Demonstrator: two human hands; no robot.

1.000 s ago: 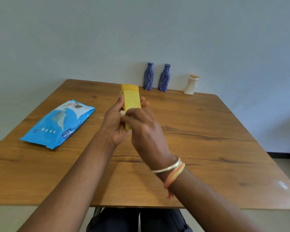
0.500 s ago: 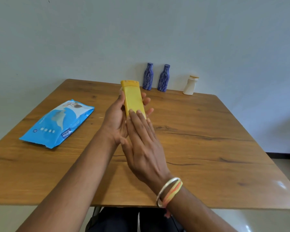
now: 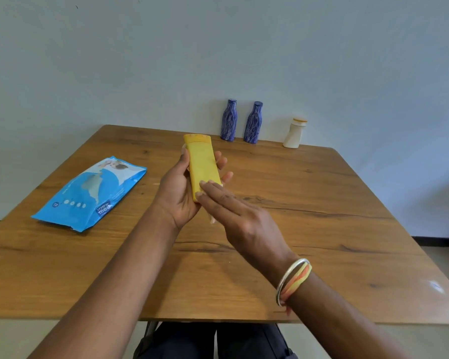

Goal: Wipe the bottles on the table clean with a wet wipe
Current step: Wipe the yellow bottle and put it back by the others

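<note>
A flat yellow bottle (image 3: 202, 164) is held in the air above the middle of the table, cap pointing away from me. My left hand (image 3: 175, 193) grips it from the left side and underneath. My right hand (image 3: 241, 218) lies flat with its fingers stretched out over the bottle's near end. A small pale bit of wet wipe (image 3: 212, 219) shows under the right palm; the rest of it is hidden. Two blue patterned bottles (image 3: 228, 120) (image 3: 253, 123) and a white bottle (image 3: 293, 133) stand upright at the table's far edge by the wall.
A blue pack of wet wipes (image 3: 88, 195) lies flat on the left part of the wooden table (image 3: 322, 203). The wall runs right behind the standing bottles. My legs show under the table's near edge.
My right hand has opened from a closed grip round the bottle to a flat palm and slid down toward the bottle's near end. The left hand has kept the bottle almost still.
</note>
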